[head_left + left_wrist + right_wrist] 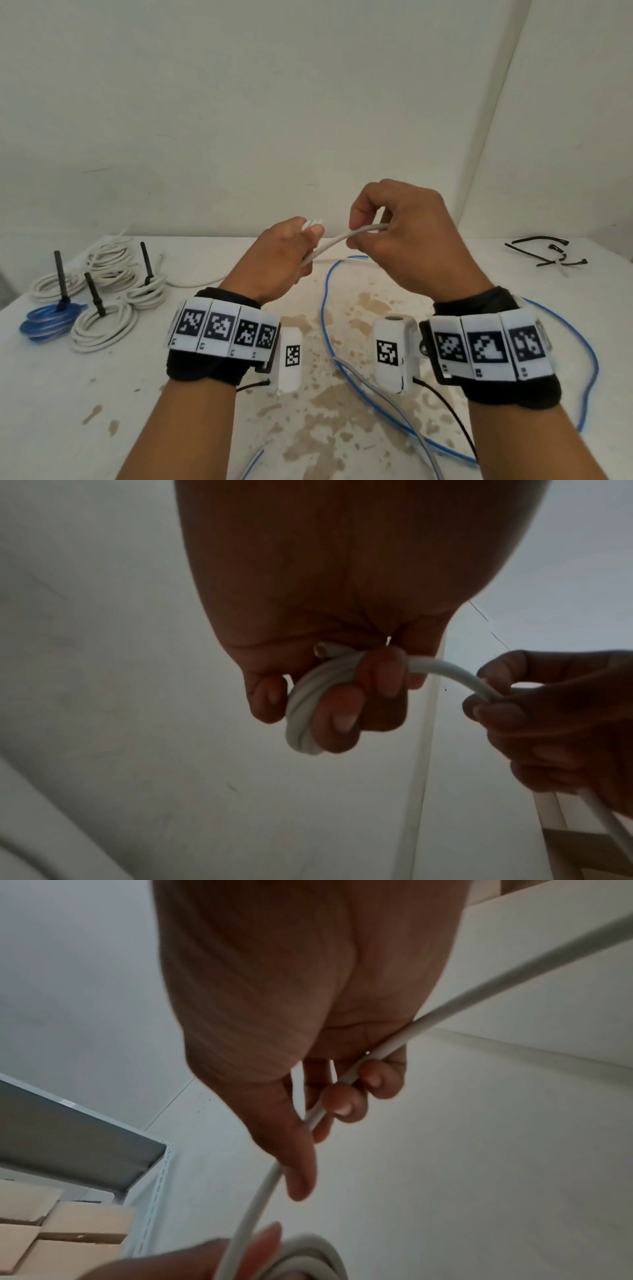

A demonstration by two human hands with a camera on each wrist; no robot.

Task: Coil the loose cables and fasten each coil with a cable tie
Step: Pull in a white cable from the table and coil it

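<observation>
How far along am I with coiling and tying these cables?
Done: several coils lie on the table's left, white ones and a blue one; three show upright black ties. In hand: the left hand grips a small white coil while the right hand feeds the white cable. Left: tie this coil, then the loose blue cable. Spare ties lie far right.

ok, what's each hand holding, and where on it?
Both hold one white cable. Left hand grips the small coil wound at its end; right hand pinches the loose run just beyond the coil.
</observation>
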